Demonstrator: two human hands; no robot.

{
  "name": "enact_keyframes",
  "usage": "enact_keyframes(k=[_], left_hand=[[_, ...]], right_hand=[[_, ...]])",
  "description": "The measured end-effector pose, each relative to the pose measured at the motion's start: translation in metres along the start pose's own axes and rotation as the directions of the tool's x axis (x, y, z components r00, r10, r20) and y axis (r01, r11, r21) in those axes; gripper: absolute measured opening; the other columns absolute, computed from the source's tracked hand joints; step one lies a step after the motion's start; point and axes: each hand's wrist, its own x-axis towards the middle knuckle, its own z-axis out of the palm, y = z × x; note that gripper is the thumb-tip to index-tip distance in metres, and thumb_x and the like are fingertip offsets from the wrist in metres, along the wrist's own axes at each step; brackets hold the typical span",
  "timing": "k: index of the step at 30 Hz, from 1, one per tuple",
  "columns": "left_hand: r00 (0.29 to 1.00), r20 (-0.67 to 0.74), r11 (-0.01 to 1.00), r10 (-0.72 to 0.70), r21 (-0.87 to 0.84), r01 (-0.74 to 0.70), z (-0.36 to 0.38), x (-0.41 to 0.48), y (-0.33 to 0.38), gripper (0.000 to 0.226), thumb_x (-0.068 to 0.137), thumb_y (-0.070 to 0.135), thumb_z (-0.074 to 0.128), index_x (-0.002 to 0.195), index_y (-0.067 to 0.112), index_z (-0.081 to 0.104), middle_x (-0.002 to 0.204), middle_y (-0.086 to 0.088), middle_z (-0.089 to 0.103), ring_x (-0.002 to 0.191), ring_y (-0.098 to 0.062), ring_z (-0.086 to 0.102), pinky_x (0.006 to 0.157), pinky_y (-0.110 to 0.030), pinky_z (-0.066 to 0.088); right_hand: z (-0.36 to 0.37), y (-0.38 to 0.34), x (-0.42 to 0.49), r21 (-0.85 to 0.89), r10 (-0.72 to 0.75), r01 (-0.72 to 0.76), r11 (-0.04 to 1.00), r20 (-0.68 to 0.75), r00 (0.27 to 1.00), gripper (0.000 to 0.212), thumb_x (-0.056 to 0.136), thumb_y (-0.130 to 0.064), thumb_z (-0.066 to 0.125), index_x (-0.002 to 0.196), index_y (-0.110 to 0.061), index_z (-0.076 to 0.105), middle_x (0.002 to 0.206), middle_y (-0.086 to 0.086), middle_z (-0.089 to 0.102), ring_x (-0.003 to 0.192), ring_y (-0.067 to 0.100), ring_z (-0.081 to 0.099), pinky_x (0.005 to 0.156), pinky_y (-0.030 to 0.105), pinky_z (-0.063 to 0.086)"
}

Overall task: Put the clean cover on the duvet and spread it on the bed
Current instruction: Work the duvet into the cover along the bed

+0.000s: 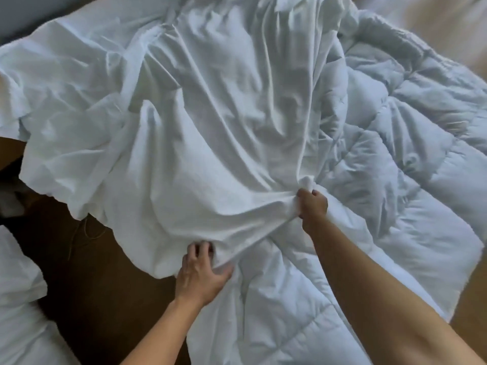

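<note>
A thin, wrinkled white duvet cover (200,122) is draped over the left and middle of the bed. Under it and to the right lies the puffy quilted white duvet (400,154), bunched up. My left hand (203,272) grips the cover's near edge, fingers curled into the fabric, thumb out to the right. My right hand (312,204) clutches a gathered bunch of the cover in a fist where it meets the duvet. The duvet's near end (276,325) runs down between my forearms.
Dark brown floor (100,285) shows at the lower left beside the bed. A white pillow or bedding piece (18,299) lies at the far left bottom. Light wooden floor (471,299) shows at the right. The upper right corner is blurred.
</note>
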Motion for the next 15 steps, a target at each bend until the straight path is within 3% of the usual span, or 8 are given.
enact_keyframes(k=[2, 3, 7, 9, 10, 12, 14, 15], left_hand=[[0.993, 0.027, 0.985, -0.112, -0.133, 0.114, 0.007, 0.007, 0.001, 0.085, 0.079, 0.057, 0.076, 0.141, 0.018, 0.035, 0.136, -0.007, 0.045, 0.122, -0.031, 0.051, 0.101, -0.046, 0.047], [0.992, 0.027, 0.977, -0.124, -0.169, 0.127, 0.010, 0.011, 0.001, 0.076, 0.083, 0.047, 0.075, 0.141, 0.017, 0.036, 0.133, -0.010, 0.052, 0.120, -0.032, 0.055, 0.099, -0.046, 0.048], [0.999, -0.039, 0.986, -0.027, -0.164, 0.021, 0.001, 0.021, -0.007, 0.028, 0.097, 0.025, 0.058, 0.124, 0.019, 0.051, 0.108, -0.006, 0.065, 0.098, -0.029, 0.062, 0.084, -0.040, 0.051], [0.991, -0.132, 0.994, -0.030, -0.108, 0.016, -0.014, 0.025, -0.023, 0.017, 0.096, 0.020, 0.057, 0.113, 0.018, 0.054, 0.100, -0.005, 0.064, 0.090, -0.029, 0.062, 0.076, -0.038, 0.049], [0.987, -0.154, 0.997, -0.042, -0.066, 0.032, -0.021, 0.025, -0.032, 0.016, 0.095, 0.020, 0.056, 0.111, 0.019, 0.054, 0.099, -0.005, 0.063, 0.089, -0.030, 0.063, 0.074, -0.039, 0.050], [0.989, -0.144, 0.998, -0.043, 0.031, 0.048, -0.030, 0.024, -0.047, 0.018, 0.096, 0.023, 0.056, 0.114, 0.020, 0.052, 0.103, -0.004, 0.062, 0.092, -0.030, 0.063, 0.076, -0.041, 0.052], [0.993, -0.116, 0.997, -0.032, 0.059, 0.039, -0.031, 0.023, -0.051, 0.021, 0.097, 0.026, 0.054, 0.117, 0.022, 0.051, 0.108, -0.004, 0.062, 0.096, -0.031, 0.063, 0.078, -0.041, 0.051], [0.994, -0.104, 0.998, -0.023, 0.048, 0.028, -0.030, 0.024, -0.050, 0.022, 0.097, 0.027, 0.054, 0.118, 0.022, 0.050, 0.109, -0.005, 0.063, 0.097, -0.032, 0.063, 0.079, -0.041, 0.051]], right_hand=[[0.014, 0.003, 0.003, -0.026, -0.002, 0.003, 1.000, 0.032, 1.000, 0.037, 0.079, -0.016, 0.064, 0.115, -0.010, 0.063, 0.092, 0.005, 0.062, 0.080, 0.021, 0.059, 0.075, 0.037, 0.056], [0.024, 0.005, 0.004, -0.086, -0.021, 0.029, 0.996, 0.092, 0.996, 0.041, 0.082, -0.011, 0.063, 0.122, -0.007, 0.060, 0.095, 0.006, 0.061, 0.081, 0.021, 0.059, 0.072, 0.032, 0.055], [0.061, 0.006, -0.002, -0.391, 0.031, 0.153, 0.908, 0.426, 0.904, 0.037, 0.082, -0.004, 0.057, 0.118, -0.006, 0.061, 0.110, 0.015, 0.065, 0.094, 0.031, 0.064, 0.077, 0.035, 0.055], [0.066, 0.017, -0.005, -0.413, 0.121, 0.058, 0.909, 0.394, 0.911, 0.040, 0.086, -0.004, 0.054, 0.126, -0.010, 0.056, 0.118, 0.015, 0.063, 0.102, 0.033, 0.064, 0.081, 0.040, 0.060], [0.066, 0.025, -0.009, -0.334, 0.174, -0.055, 0.941, 0.336, 0.926, 0.040, 0.089, -0.002, 0.051, 0.128, -0.011, 0.055, 0.118, 0.015, 0.063, 0.098, 0.033, 0.066, 0.078, 0.042, 0.061], [0.069, 0.042, -0.028, 0.001, 0.284, -0.297, 0.955, 0.291, 0.914, 0.037, 0.092, 0.003, 0.049, 0.125, -0.012, 0.057, 0.106, 0.013, 0.069, 0.083, 0.030, 0.070, 0.066, 0.042, 0.063], [0.076, 0.059, -0.061, 0.259, 0.303, -0.438, 0.861, 0.430, 0.851, 0.025, 0.094, -0.005, 0.060, 0.117, -0.013, 0.062, 0.090, 0.007, 0.076, 0.078, 0.024, 0.073, 0.064, 0.037, 0.062], [0.078, 0.070, -0.082, 0.303, 0.290, -0.503, 0.809, 0.538, 0.791, 0.020, 0.094, -0.012, 0.064, 0.115, -0.013, 0.064, 0.089, 0.006, 0.077, 0.081, 0.022, 0.074, 0.068, 0.035, 0.061]])
